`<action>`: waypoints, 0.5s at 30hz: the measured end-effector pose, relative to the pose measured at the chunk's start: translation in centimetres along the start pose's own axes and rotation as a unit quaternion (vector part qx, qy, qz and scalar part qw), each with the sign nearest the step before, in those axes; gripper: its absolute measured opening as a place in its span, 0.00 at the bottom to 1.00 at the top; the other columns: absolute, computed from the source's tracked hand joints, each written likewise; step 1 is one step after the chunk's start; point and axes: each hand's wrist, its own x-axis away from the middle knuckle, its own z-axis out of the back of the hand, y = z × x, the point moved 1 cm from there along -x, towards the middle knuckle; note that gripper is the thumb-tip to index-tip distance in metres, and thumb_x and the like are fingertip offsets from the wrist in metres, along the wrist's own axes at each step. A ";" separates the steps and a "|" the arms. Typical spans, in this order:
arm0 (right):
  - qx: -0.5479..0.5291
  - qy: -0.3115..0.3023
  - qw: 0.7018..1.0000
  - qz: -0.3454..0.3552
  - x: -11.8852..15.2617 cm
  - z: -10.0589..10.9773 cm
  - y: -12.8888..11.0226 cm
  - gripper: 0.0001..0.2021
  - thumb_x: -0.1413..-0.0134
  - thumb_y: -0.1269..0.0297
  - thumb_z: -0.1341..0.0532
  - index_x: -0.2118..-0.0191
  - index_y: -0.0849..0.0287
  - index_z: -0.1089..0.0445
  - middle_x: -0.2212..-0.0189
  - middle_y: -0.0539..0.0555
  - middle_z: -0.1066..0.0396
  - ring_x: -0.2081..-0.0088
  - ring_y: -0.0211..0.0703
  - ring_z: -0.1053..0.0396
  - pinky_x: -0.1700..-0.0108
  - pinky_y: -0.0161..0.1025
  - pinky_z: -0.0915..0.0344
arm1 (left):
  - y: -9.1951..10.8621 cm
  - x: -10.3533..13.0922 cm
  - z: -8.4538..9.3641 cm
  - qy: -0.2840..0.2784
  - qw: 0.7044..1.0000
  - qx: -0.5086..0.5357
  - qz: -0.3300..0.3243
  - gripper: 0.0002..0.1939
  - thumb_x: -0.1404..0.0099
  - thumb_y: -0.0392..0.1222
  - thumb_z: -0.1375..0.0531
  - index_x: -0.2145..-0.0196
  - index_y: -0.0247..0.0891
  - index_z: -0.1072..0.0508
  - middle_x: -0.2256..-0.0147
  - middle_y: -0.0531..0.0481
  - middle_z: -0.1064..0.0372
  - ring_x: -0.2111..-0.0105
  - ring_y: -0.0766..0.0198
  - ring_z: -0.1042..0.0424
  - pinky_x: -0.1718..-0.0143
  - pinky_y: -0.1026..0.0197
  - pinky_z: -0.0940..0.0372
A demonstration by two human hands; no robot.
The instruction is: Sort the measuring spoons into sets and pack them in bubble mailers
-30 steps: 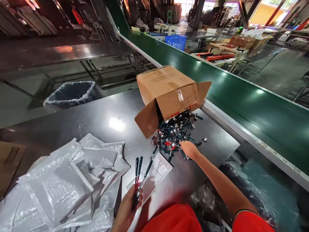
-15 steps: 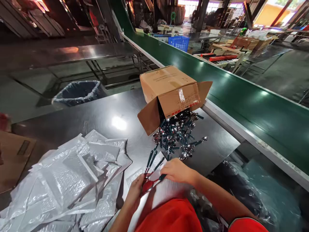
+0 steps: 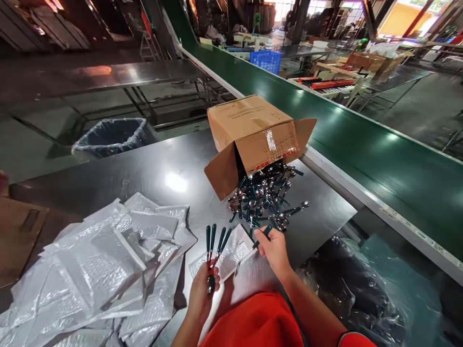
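Observation:
My left hand (image 3: 203,284) is wrapped round several spoons (image 3: 213,241), their dark green handles pointing up and away. My right hand (image 3: 273,248) pinches the dark handle of another spoon (image 3: 263,235), apart from the left hand. A white padded envelope (image 3: 231,250) lies flat on the metal table between and beyond the hands. Just past the right hand, a heap of spoons with dark handles (image 3: 265,195) spills from a cardboard box (image 3: 253,118) lying on its side with its flaps open.
A large pile of white padded envelopes (image 3: 97,260) covers the table's left part. Behind the box runs a green conveyor (image 3: 347,130). A lined bin (image 3: 115,137) stands beyond the table; plastic bags (image 3: 376,289) lie at the right.
My right hand has moved away from the left hand and up to the right, now with a spoon. In my left hand the handles have turned more upright. The view has shifted slightly.

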 end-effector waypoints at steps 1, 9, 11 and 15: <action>-0.046 -0.007 0.997 -0.061 0.4 -0.9 0.9 0.24 0.54 0.39 0.37 0.77 0.56 0.38 0.89 0.42 0.45 0.87 0.33 0.48 0.84 0.32 0.50 | 0.3 0.2 -0.4 -0.001 1.000 -0.011 -0.019 0.15 0.39 0.48 0.34 0.61 0.33 0.26 0.79 0.55 0.31 0.81 0.70 0.34 0.80 0.70 0.38; -0.057 0.010 0.989 -0.135 1.4 -5.5 5.6 0.28 0.61 0.33 0.37 0.77 0.54 0.41 0.89 0.41 0.45 0.88 0.33 0.46 0.87 0.32 0.50 | -1.1 1.1 -1.3 -0.042 0.993 -0.106 0.039 0.16 0.39 0.48 0.36 0.60 0.32 0.26 0.72 0.44 0.24 0.81 0.65 0.29 0.88 0.70 0.45; -0.010 -0.024 0.992 -0.123 1.7 -5.6 6.0 0.27 0.60 0.34 0.36 0.79 0.55 0.40 0.88 0.42 0.43 0.88 0.33 0.45 0.86 0.32 0.49 | -1.6 0.7 -0.6 -0.049 0.993 -0.091 0.063 0.16 0.38 0.47 0.36 0.59 0.32 0.26 0.71 0.44 0.24 0.82 0.68 0.32 0.89 0.72 0.48; 0.124 -0.079 0.982 -0.118 0.6 -4.9 7.4 0.29 0.45 0.37 0.44 0.83 0.57 0.37 0.89 0.47 0.39 0.85 0.38 0.35 0.80 0.33 0.41 | -2.0 -0.1 0.5 -0.048 0.995 -0.058 0.066 0.15 0.38 0.49 0.36 0.62 0.33 0.27 0.80 0.53 0.31 0.88 0.74 0.43 0.92 0.74 0.56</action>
